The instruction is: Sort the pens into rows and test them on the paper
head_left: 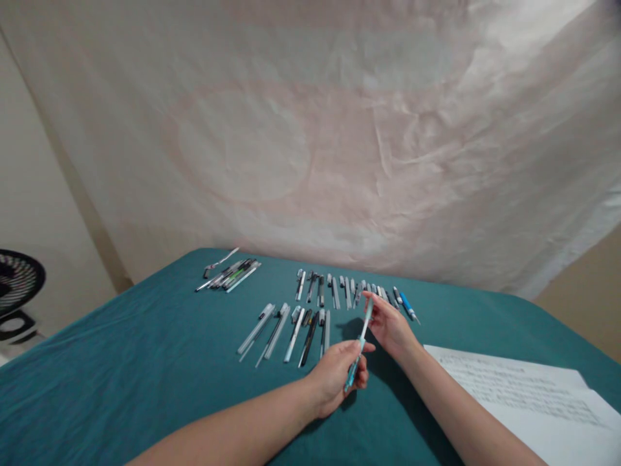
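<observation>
A light-blue and white pen slants between my two hands above the table. My left hand is closed round its lower, teal part, with the thumb on top. At the upper, pale end, the fingertips of my right hand pinch the pen. Just left of my hands lies a front row of pens, several of them taken apart, among them a white and light-blue pen and a black pen. Behind is a second row with clear pens and a blue pen at its right end.
A loose pile of pens lies at the back left of the green-covered table. Written paper sheets lie at the right beside my forearm. A fan stands off the left edge, and a pale cloth hangs behind.
</observation>
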Demonstrator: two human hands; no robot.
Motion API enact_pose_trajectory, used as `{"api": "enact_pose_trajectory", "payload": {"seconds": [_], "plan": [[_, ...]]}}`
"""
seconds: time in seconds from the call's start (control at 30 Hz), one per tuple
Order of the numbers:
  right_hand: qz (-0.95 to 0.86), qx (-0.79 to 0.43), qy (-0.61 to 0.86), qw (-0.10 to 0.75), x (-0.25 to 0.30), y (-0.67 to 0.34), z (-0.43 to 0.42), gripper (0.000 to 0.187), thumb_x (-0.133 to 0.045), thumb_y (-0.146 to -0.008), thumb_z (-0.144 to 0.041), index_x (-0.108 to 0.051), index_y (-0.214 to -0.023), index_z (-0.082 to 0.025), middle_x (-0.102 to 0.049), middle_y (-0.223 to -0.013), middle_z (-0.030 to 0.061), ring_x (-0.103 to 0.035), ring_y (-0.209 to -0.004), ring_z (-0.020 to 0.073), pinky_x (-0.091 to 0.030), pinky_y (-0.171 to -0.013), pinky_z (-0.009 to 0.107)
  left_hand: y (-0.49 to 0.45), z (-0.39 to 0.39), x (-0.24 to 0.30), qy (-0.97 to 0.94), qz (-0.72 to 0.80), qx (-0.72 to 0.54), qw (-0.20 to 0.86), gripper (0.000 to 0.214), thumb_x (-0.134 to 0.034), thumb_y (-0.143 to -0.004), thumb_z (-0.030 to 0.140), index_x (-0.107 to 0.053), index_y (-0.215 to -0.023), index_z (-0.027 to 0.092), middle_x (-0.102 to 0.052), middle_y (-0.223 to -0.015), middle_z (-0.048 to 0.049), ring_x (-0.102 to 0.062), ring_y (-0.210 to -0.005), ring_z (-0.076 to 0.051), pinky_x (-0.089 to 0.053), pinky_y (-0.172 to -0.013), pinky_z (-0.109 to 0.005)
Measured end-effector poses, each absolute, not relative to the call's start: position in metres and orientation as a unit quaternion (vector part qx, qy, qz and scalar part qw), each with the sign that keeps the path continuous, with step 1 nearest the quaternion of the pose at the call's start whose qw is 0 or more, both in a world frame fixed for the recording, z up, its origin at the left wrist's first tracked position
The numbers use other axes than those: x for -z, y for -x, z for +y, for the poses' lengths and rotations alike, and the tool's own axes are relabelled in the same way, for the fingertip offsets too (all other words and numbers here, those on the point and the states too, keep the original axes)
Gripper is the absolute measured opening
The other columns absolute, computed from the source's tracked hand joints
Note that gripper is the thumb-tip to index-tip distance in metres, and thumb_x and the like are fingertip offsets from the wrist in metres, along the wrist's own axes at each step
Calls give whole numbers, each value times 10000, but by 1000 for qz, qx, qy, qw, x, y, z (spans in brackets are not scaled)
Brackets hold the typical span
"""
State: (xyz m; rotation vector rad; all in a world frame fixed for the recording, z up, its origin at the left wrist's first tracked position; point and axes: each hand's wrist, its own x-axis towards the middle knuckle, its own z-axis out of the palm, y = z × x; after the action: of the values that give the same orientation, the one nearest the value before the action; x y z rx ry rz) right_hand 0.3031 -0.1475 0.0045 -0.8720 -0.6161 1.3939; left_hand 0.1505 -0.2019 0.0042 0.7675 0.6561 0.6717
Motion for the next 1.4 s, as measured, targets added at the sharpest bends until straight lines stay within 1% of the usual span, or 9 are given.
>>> {"api": "enact_pose_trajectory", "payload": {"seconds": [0.13,0.3,0.47,0.57,0.67,0.8,1.0,1.3,1.4], "plan": [[-297,-593,391,638,-15,-309,-151,233,-691,-647,-304,-679,-846,-184,-627,-670,-10,-503,-522,79,-346,-415,167,-150,-203,-6,-388,293,-322,812,351,-464,-817,323,-453,-1142,191,-503,-629,24,-521,-506,-90,-363,-492,-208],[-297,-585,396,643,-17,-315,-150,216,-697,-642,-291,-677,-831,-188,-629,-669,-18,-517,-530,77,-384,-442,170,-151,-202,-3,-389,293,-315,815,306,-515,-776,305,-481,-1051,177,-528,-752,-5,-559,-571,-97,-407,-539,-226],[-296,-548,394,676,-12,-331,-140,223,-699,-629,-300,-666,-817,-186,-642,-722,-1,-539,-566,95,-418,-458,192,-149,-204,-2,-389,296,-307,817,280,-520,-765,301,-476,-1012,176,-516,-742,1,-533,-548,-81,-388,-509,-203],[-285,-518,415,692,-6,-337,-135,244,-707,-614,-330,-647,-797,-181,-614,-651,-9,-518,-530,90,-418,-444,190,-150,-207,-5,-393,310,-313,807,264,-499,-774,291,-477,-1008,169,-513,-733,3,-513,-521,-73,-370,-482,-194],[-299,-508,455,667,2,-329,-138,282,-734,-584,-328,-619,-779,-159,-583,-594,-9,-504,-488,90,-411,-424,193,-150,-208,-9,-399,321,-344,787,275,-486,-782,304,-475,-1020,167,-511,-740,3,-502,-511,-67,-362,-470,-189],[-376,-510,498,593,11,-300,-147,316,-733,-586,-350,-565,-763,-149,-561,-521,-20,-497,-427,94,-386,-401,200,-152,-210,-11,-412,310,-383,766,304,-473,-789,341,-472,-1038,166,-503,-749,5,-488,-499,-62,-368,-462,-193],[-509,-425,559,498,27,-274,-137,340,-689,-597,-421,-509,-722,-161,-568,-494,-21,-546,-443,130,-394,-420,219,-154,-211,-8,-412,309,-390,763,342,-495,-762,373,-471,-1023,154,-495,-722,11,-466,-454,-62,-371,-433,-205],[-523,-390,588,478,26,-264,-114,265,-715,-557,-347,-522,-621,-179,-547,-436,-34,-504,-362,110,-320,-362,196,-152,-209,1,-378,330,-420,756,354,-482,-769,396,-448,-1038,168,-487,-724,14,-472,-474,-69,-372,-431,-201],[-521,-398,583,480,21,-262,-119,247,-697,-582,-355,-530,-618,-176,-541,-427,-33,-497,-362,110,-318,-362,197,-151,-208,3,-363,332,-425,760,357,-486,-769,401,-448,-1041,174,-486,-716,18,-467,-469,-67,-372,-436,-201]]}}
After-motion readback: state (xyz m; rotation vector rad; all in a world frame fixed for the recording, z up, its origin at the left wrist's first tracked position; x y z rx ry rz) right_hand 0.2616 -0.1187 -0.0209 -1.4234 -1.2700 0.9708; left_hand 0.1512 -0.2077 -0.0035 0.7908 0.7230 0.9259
